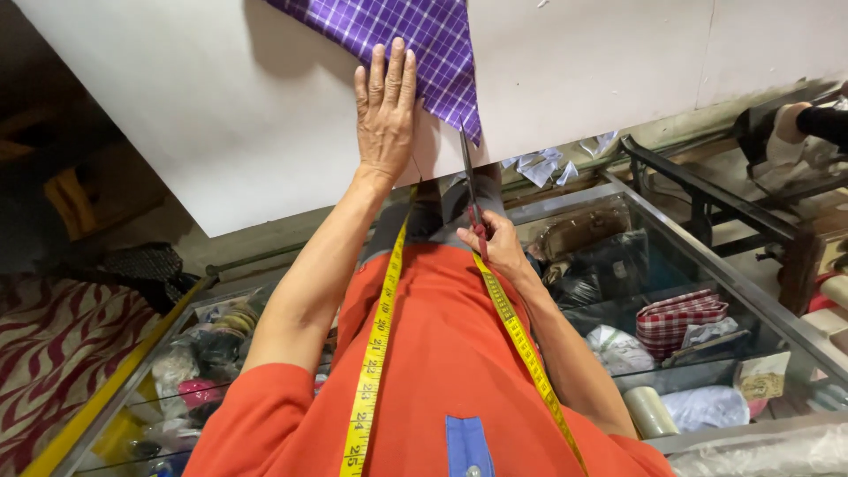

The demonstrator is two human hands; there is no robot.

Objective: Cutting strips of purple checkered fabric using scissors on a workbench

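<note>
Two bare hands are working at the near edge of a white bench (221, 132), seen from above by the person wearing an orange shirt (442, 371). The left hand (385, 110) is lying flat, fingers stretched out and close together, palm pressing down on the lower edge of a purple checked cloth (415, 35). That cloth is spreading across the bench top and narrowing to a point that is hanging close to the bench's near edge, just right of the left hand.

The right hand (496, 243) is sitting lower, off the bench edge and in front of the person's body, its grip closing around the red handles of a pair of scissors (470, 190). The scissor blades are pointing up toward the tip of the cloth, with their ends reaching it; whether the blades are parted or together is too fine to tell.

A yellow measuring tape (375, 353) is draping around the person's neck, both ends running down the shirt front, one strand passing just under the right wrist.

Below and to the right of the bench, a glass display case (707, 265) is holding folded fabrics, among them a red checked cloth (680, 320) and a roll of tape. Scraps of pale fabric (539, 165) are lying beside the bench edge. A red and white striped fabric (53, 353) is showing at far left.
</note>
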